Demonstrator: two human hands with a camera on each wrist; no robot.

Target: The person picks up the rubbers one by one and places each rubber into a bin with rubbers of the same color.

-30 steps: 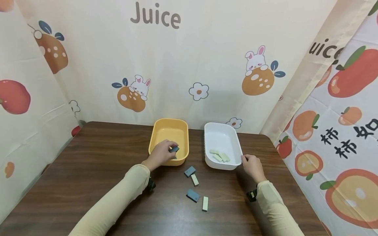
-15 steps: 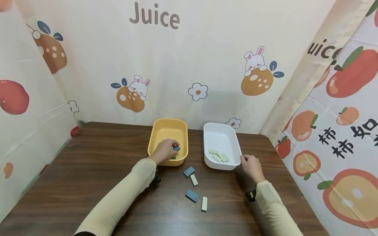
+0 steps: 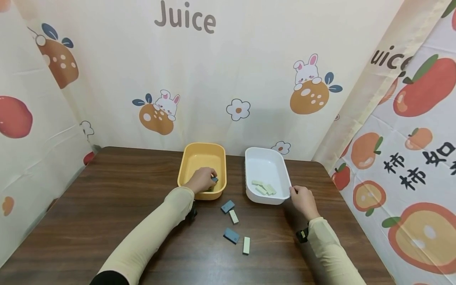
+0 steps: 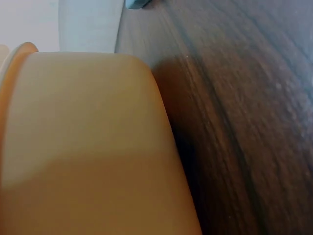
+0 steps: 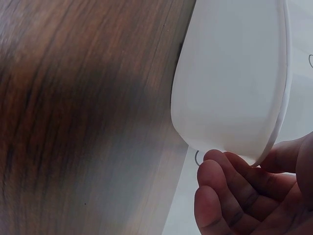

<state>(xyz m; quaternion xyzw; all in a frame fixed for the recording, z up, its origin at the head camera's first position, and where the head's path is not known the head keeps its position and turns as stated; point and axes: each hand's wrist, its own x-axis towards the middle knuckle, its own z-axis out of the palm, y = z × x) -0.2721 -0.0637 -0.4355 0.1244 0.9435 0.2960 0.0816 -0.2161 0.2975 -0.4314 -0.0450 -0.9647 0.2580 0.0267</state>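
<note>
Blue-grey block [image 3: 214, 179], one: at the centre of the frame, inside the yellow tray [image 3: 204, 152], partly covered by your left hand [image 3: 200, 180]. You had it pinched at the fingertips, the gap no wider than the block; the left wrist view showed only the tray's outer wall, so whether the block touched the floor could not be told.

White tray [image 3: 268, 199], one: right of centre, pale blocks [image 3: 266, 189] in its near end. Your right hand [image 3: 303, 199] gripped its near right corner, thumb and curled fingers on either side of the rim.

Loose on the table [image 3: 142, 229], lower centre: two blue-grey blocks [image 3: 231, 235], two pale green blocks [image 3: 246, 245].

Step in hand, as judged: setting the block down in the yellow tray. The next move seemed to call for parting your left fingertips low, while your right hand steadied the white tray.
</note>
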